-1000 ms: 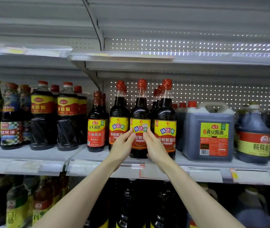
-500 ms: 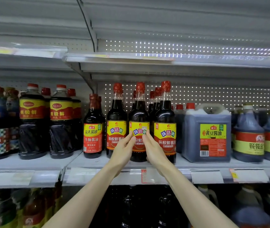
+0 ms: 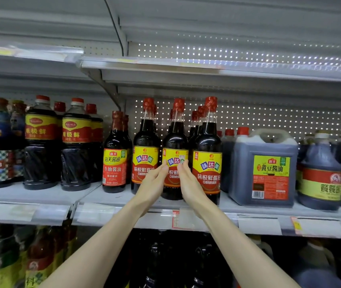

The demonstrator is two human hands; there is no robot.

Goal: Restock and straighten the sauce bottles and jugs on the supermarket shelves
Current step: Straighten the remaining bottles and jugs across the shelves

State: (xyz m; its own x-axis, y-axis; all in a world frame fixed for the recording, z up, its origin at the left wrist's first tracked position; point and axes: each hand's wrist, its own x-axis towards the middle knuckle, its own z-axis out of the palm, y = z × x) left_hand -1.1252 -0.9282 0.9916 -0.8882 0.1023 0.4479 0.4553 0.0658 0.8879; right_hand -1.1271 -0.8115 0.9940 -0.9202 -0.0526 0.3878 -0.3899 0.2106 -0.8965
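Fingers (image 3: 164, 166) of the left hand (image 3: 152, 180) and the right hand (image 3: 188, 182) clasp the middle soy sauce bottle (image 3: 174, 137) at its label, one hand on each side. It stands upright on the shelf (image 3: 121, 197) in the centre of the frame, tight between its matching neighbours (image 3: 145, 140). Over the last second the grip has barely shifted and the label faces much the same way, so this bottle looks about straightened. Letting go seems the likely next step.
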